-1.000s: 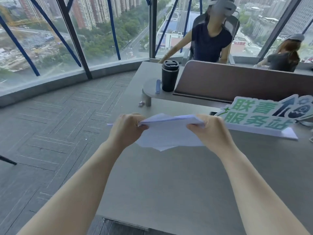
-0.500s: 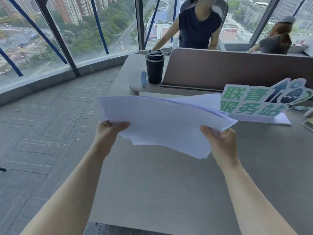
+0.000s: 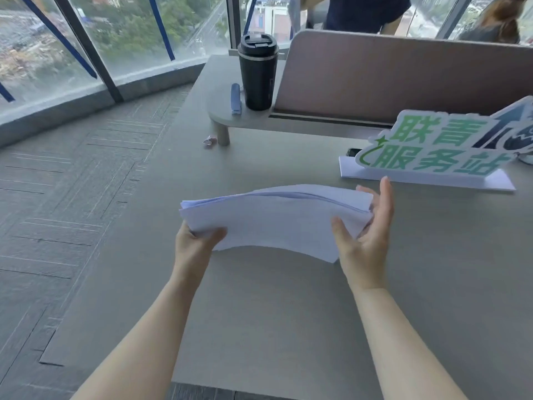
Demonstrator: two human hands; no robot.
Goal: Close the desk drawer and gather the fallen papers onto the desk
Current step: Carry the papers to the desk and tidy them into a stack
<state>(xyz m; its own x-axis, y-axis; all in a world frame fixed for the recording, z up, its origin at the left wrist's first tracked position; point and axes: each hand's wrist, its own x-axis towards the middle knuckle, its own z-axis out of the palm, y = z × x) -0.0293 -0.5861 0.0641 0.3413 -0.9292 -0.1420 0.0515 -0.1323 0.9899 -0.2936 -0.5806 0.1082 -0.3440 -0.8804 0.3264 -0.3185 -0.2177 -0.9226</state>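
Note:
A stack of white papers (image 3: 274,215) hovers just above the grey desk (image 3: 274,327), bowed upward in the middle. My left hand (image 3: 196,243) pinches the stack's near-left corner. At the stack's right edge my right hand (image 3: 363,235) has its fingers spread, with the thumb lying on the top sheet. The desk drawer is out of view.
A black travel mug (image 3: 257,72) and a blue pen-like item (image 3: 236,98) stand on a raised shelf (image 3: 225,116) at the back. A green-lettered sign (image 3: 444,148) sits to the right. A small wrapper (image 3: 209,140) lies near the shelf leg. People sit behind the partition (image 3: 389,73).
The papers went from crumpled between both hands, to fanned out upright, to a squared flat stack lowered toward the desk. My right hand has loosened its grip and spread its fingers.

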